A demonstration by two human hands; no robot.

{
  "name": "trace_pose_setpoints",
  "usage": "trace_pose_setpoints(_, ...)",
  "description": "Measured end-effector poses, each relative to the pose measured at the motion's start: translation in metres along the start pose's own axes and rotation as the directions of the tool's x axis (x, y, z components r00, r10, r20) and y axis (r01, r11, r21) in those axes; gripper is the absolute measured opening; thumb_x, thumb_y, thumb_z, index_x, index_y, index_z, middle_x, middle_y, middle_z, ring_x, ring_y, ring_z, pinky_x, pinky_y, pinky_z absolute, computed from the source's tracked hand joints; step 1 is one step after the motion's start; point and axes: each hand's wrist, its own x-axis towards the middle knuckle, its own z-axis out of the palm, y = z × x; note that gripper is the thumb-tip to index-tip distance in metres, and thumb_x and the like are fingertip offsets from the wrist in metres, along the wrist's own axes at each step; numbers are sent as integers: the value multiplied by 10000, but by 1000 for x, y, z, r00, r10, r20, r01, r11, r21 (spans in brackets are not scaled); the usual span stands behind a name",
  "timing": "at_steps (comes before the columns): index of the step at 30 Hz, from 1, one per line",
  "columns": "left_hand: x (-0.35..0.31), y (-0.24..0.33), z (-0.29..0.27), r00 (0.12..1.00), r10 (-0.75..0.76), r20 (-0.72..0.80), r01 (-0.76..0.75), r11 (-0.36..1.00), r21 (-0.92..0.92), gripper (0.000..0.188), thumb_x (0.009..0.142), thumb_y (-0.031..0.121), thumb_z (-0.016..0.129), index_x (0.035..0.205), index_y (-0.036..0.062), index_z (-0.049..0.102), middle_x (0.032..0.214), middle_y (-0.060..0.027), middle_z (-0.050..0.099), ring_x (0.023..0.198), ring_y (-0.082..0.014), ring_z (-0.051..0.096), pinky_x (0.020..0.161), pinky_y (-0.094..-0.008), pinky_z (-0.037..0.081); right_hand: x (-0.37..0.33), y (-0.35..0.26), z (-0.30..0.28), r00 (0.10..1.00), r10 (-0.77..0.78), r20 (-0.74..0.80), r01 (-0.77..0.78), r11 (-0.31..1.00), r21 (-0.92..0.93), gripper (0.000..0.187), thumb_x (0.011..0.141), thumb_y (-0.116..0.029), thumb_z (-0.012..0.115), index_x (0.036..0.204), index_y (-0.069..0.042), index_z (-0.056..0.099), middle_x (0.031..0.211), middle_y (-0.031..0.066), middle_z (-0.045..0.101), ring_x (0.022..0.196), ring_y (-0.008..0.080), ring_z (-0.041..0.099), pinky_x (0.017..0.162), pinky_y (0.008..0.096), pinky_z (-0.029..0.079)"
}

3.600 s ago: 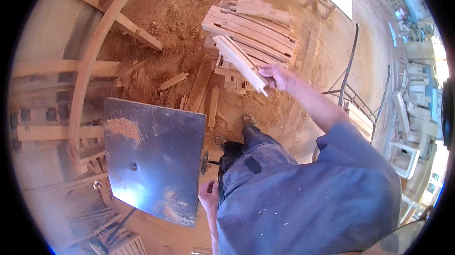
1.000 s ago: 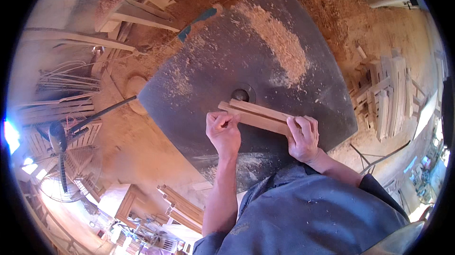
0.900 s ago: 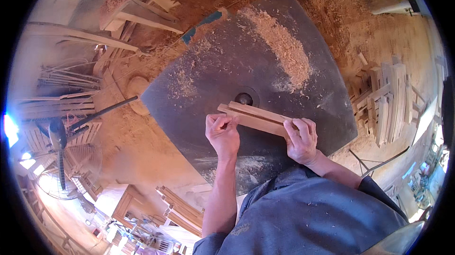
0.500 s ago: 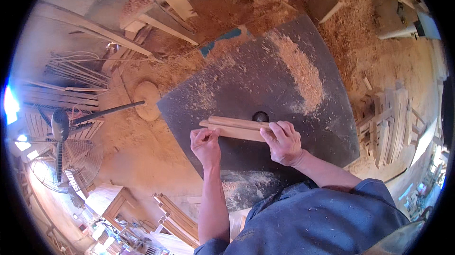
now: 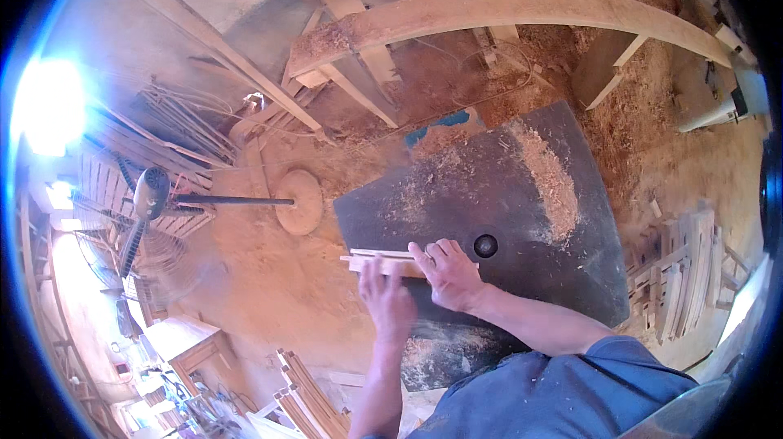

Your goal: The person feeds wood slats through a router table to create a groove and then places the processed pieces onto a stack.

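Note:
A short pale wooden piece with a lengthwise groove (image 5: 414, 266) is held over the left part of the dark machine table (image 5: 440, 211). My right hand (image 5: 453, 277) grips it near its right end, thumb and fingers bent around it. My left hand (image 5: 387, 300) is at the left part of the piece, its fingertips overlapping the near side. Motion smears those fingers, so their hold is unclear. A round black cutter head or spindle (image 5: 486, 245) stands in the table, just beyond and right of the wood, apart from it.
Wood shavings (image 5: 555, 186) lie in a band on the table's right. A large curved wooden beam (image 5: 506, 11) spans the far side. At left stands a fan (image 5: 151, 193) on a round base. Stacked wood (image 5: 681, 276) is at right, with long strips (image 5: 306, 398) near left.
The wooden piece has moved left, away from the round black part, and both hands went with it. My left fingers no longer pinch at its end. The view has shifted too.

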Motion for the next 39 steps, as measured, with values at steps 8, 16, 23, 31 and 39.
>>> trace_pose_setpoints(8,-49,33,-29,970,-171,173,236,837,-493,370,903,189,655,1241,42,632,1222,-159,650,1180,-386,598,1027,-522,472,-22,-87,-103,935,-331,-128,342,937,75,574,764,-227,697,1272,30,620,1261,186,628,1116,334,606,984,461,475)
trace_pose_setpoints(16,-43,95,-5,525,-402,750,445,-622,-644,470,852,18,788,1233,-108,542,1162,-175,661,1077,-299,687,926,-390,564,-135,-35,-70,988,153,7,-153,982,112,811,629,-79,806,1377,70,530,1234,176,558,1074,374,584,970,476,477)
trace_pose_setpoints(23,-76,102,29,456,-594,663,715,-199,-670,572,852,59,797,1337,-68,522,1165,-132,630,952,-175,633,811,-344,543,-201,29,-64,980,184,-79,-190,978,-90,622,738,-21,698,1352,-32,600,1106,129,561,1016,320,579,903,446,474)
trace_pose_setpoints(31,-52,100,59,852,-389,349,519,545,-659,174,811,21,815,936,-9,697,1055,-76,572,855,-157,614,781,-298,509,-219,36,-69,952,298,-70,-302,952,-57,673,687,-57,808,1335,-91,631,1124,110,544,1015,303,568,906,438,470)
trace_pose_setpoints(39,-35,134,72,895,-323,308,442,549,-709,142,767,-45,816,759,11,686,941,-39,550,799,-138,555,701,-274,473,-245,42,-69,912,355,-205,-382,918,-109,694,642,-48,826,1312,-73,647,1116,111,541,1001,314,576,864,446,485)
